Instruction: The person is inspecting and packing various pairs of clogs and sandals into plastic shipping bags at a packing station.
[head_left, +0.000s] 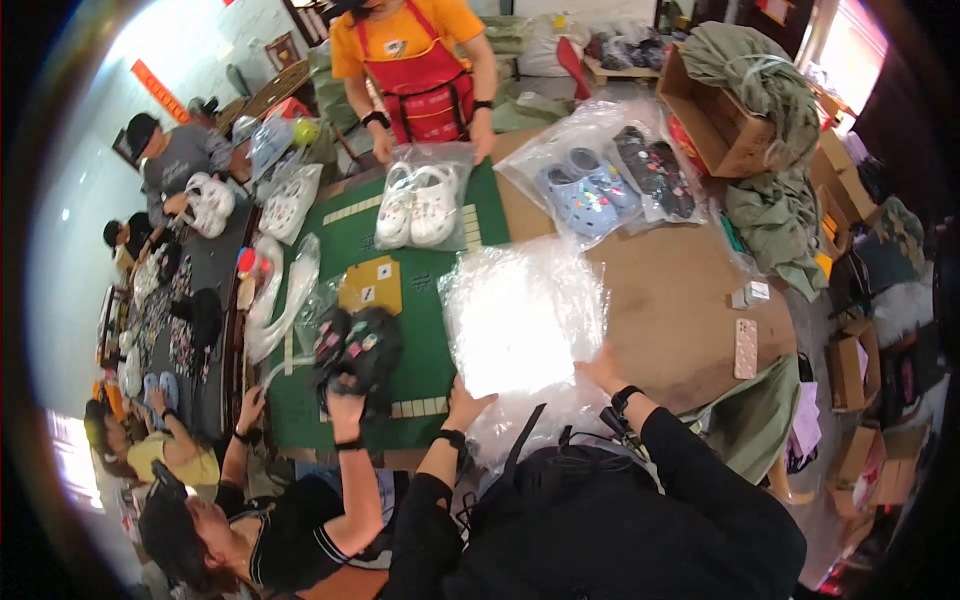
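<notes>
A pile of clear plastic bags (520, 315) lies on the table in front of me, half on the green mat (435, 345) and half on the brown tabletop (670, 300). My left hand (466, 402) grips the pile's near left edge. At the near right corner, my right hand (604, 370) holds the same pile. Both arms are in black sleeves with a dark band at each wrist.
To my left, a seated person's hand holds up a pair of black decorated clogs (355, 350). A person in a red apron opposite holds a bag of white clogs (420, 205). Bagged blue clogs (588, 195) and black clogs (655, 170) lie further back. A phone (745, 348) lies at the right, with a cardboard box (715, 125) beyond it.
</notes>
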